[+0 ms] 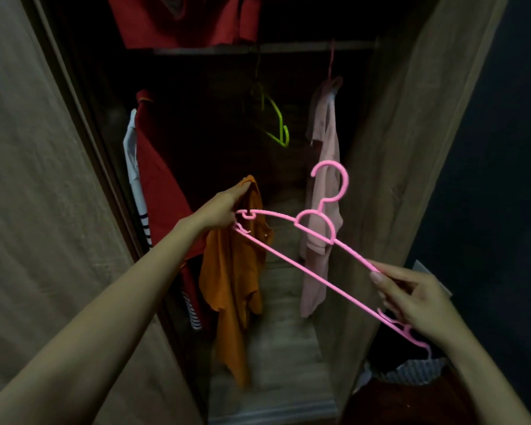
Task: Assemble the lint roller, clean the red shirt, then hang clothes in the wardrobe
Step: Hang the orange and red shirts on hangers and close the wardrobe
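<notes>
**Between both hands, a pink hanger held at an open wardrobe**

Out in front of the person, seen from the head camera, both bare arms reach toward the open wardrobe (396, 148). The hands are well apart, one at each end of an empty pink hanger (288, 257), which slants down from left to right with its hook pointing up.

The left hand (224, 210) has its fingers curled round the bunched top of an orange shirt (233, 286). The hanger's left end sits right at those fingertips. The shirt hangs limp below that hand, inside the wardrobe opening. The right hand (411, 299), nearer the camera and lower, pinches the hanger's right end between thumb and fingers.

Beyond the left hand and further left, a red shirt (160, 185) hangs in the wardrobe, with a white striped garment (134, 167) just beside it. Above and beyond the hands runs the clothes rail (288, 47). An empty green hanger (276, 124) hangs from it, and a pale pink shirt (313, 280) hangs behind the hanger's hook. More red fabric (181, 19) lies above the rail. Below the right hand sits some patterned cloth (417, 369), too dim to identify.
</notes>
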